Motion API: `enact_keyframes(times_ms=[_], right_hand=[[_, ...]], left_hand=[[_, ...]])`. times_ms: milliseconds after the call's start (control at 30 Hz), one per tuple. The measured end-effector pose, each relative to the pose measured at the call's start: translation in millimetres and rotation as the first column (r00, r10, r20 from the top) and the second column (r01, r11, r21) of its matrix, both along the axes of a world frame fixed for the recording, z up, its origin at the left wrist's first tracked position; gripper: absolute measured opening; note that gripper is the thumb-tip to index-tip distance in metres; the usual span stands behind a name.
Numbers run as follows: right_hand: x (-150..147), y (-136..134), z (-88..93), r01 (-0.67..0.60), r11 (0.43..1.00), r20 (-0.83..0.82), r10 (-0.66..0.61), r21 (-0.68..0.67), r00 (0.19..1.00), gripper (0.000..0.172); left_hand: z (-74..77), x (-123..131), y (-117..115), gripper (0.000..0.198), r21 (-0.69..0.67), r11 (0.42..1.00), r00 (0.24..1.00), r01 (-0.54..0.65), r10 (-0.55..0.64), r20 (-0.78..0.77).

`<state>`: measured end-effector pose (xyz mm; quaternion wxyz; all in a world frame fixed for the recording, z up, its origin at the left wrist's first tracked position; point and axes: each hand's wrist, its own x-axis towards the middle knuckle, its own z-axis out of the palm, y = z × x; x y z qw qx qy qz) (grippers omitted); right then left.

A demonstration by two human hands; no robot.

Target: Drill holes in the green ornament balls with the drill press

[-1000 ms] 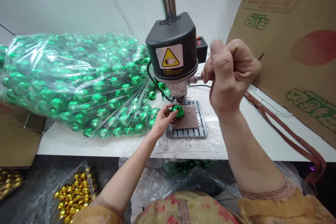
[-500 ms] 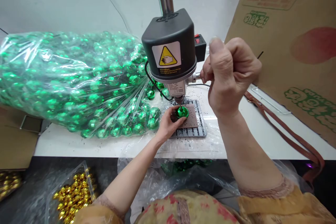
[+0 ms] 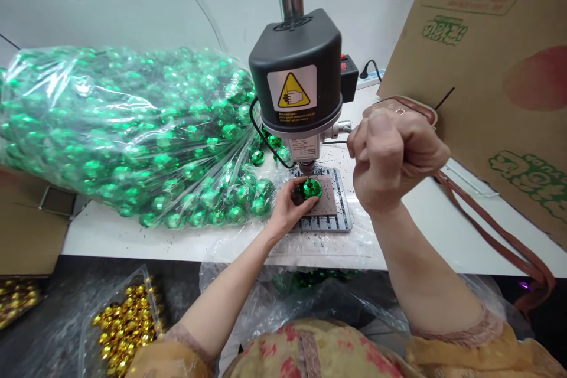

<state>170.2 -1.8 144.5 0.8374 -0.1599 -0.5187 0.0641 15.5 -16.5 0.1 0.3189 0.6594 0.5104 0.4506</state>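
Taking the green ball (image 3: 311,189) as my clock centre, I am holding it with the left hand (image 3: 286,207) at 8 o'clock, thumb and fingers clamping around its sides. The ball is resting over the brown pad (image 3: 328,201) on the slotted metal base (image 3: 341,220), beneath the chuck of the drill press (image 3: 272,53) at 12 o'clock; I cannot tell whether a bit is touching it. The right hand (image 3: 392,159) is curling together into a fist between 2 and 3 o'clock, just beside the silver lever hub (image 3: 342,127); I cannot tell whether it is gripping anything. Dark specks are lying about the base. A clear bag of green balls (image 3: 133,136) is lying between 9 and 10 o'clock, gold balls (image 3: 126,328) are filling a tray at 8, and a carton (image 3: 500,88) is standing past 2.
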Motion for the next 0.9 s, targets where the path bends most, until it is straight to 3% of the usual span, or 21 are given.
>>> enact_keyframes(times_ms=[900], right_hand=[[3.3,3.9,-31.8,0.004,0.984,0.036,-0.010,0.178,0.999,0.048]], left_hand=[[-0.4,0.1,-3.2,0.045,0.032,0.999,1.000,-0.004,0.005,-0.029]])
